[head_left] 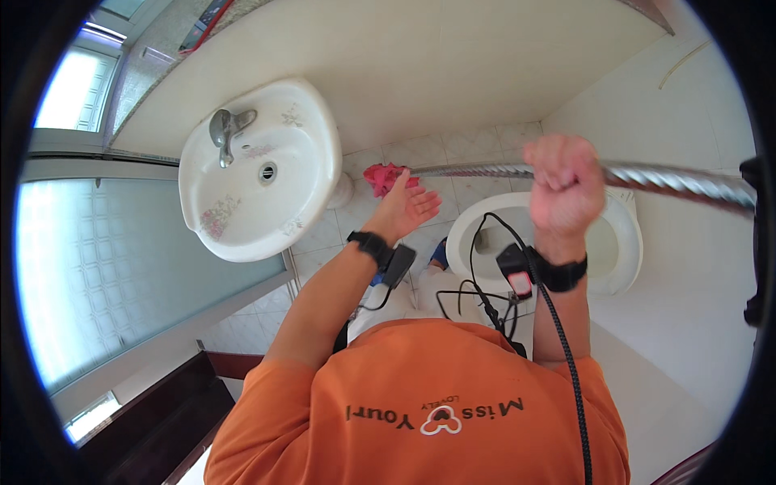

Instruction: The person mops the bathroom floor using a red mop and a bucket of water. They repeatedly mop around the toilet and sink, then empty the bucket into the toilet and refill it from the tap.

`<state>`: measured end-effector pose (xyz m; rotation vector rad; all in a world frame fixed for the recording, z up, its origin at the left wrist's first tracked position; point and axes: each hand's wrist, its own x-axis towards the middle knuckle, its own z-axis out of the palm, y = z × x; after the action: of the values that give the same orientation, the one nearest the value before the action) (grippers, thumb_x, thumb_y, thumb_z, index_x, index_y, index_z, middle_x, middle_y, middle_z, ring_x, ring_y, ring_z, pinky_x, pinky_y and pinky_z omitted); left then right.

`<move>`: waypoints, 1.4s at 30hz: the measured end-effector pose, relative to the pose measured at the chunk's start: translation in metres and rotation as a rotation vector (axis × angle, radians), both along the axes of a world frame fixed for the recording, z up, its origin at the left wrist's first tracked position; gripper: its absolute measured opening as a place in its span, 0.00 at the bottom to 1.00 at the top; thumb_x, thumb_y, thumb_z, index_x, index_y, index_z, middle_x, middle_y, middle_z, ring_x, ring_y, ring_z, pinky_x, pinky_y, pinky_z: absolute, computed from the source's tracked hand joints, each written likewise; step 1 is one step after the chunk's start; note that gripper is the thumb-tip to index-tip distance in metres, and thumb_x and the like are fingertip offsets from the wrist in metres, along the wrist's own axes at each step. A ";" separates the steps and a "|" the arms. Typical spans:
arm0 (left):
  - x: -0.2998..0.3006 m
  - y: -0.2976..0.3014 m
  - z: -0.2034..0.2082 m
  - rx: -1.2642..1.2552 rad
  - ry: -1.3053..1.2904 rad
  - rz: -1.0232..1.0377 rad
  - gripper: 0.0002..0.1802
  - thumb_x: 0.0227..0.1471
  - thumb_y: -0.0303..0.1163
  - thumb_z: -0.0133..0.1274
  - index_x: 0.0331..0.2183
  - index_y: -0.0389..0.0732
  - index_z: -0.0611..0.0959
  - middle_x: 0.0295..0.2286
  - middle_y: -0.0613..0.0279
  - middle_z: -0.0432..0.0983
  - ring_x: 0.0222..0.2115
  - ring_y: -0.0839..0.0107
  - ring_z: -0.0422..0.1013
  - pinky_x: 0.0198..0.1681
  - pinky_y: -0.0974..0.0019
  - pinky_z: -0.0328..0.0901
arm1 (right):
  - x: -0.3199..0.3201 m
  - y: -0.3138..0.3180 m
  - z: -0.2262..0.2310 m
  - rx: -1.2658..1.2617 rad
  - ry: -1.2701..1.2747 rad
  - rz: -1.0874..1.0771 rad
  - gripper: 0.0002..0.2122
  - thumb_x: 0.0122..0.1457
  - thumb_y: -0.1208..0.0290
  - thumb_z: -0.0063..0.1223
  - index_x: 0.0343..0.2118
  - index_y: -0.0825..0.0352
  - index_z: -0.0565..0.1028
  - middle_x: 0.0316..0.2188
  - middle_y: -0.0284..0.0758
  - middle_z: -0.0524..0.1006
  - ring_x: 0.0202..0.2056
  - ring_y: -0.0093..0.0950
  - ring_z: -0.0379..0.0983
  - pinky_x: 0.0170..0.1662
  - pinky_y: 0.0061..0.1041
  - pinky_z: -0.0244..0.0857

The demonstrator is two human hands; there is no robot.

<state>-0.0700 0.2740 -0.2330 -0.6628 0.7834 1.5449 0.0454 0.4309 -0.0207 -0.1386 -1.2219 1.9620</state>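
Observation:
A mop with a twisted silver metal pole (469, 170) and a pink-red cloth head (381, 179) stretches across the view. My right hand (566, 178) is wrapped around the pole in a fist, above the white toilet (462, 246). From there the pole runs on past the right edge, its upper part blurred. My left hand (404, 208) has its fingers stretched out, palm turned inward, beside the lower pole and the cloth head. Its thumb overlaps the cloth in the picture; whether it touches I cannot tell. The cloth appears down at the tiled floor (477, 145).
At left stands a white floral pedestal washbasin (327, 149) with a metal faucet (226, 133). A frosted glass door (121, 267) is farther left. Both wrists wear black straps with small devices, and a black braided cable (558, 331) hangs by my right arm. The pale wall (436, 73) lies ahead.

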 end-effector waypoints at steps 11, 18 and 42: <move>0.028 0.129 -0.068 -0.047 -0.212 0.287 0.10 0.48 0.24 0.46 0.18 0.42 0.69 0.14 0.68 0.66 0.18 0.73 0.65 0.25 0.70 0.64 | 0.085 0.064 0.016 0.134 -0.077 -0.150 0.17 0.56 0.58 0.44 0.14 0.56 0.57 0.12 0.23 0.57 0.17 0.20 0.51 0.28 0.26 0.45; 0.008 0.146 -0.091 -0.169 -0.139 0.305 0.06 0.44 0.22 0.48 0.20 0.41 0.69 0.16 0.65 0.66 0.19 0.72 0.64 0.25 0.72 0.63 | 0.142 0.116 0.036 -0.184 -0.065 -0.455 0.17 0.57 0.66 0.43 0.13 0.56 0.54 0.12 0.25 0.55 0.18 0.20 0.50 0.33 0.26 0.45; -0.059 0.154 -0.201 -0.609 0.078 0.176 0.06 0.45 0.28 0.44 0.19 0.39 0.71 0.19 0.61 0.69 0.21 0.68 0.66 0.26 0.65 0.59 | 0.215 0.227 0.021 -0.281 -0.088 -0.464 0.18 0.62 0.71 0.38 0.15 0.58 0.51 0.13 0.26 0.49 0.16 0.19 0.43 0.24 0.22 0.44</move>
<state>-0.1285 0.4275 -0.4339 -1.1432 1.3042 1.4948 0.2604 0.6574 -0.0002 -0.6018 -0.8631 1.7142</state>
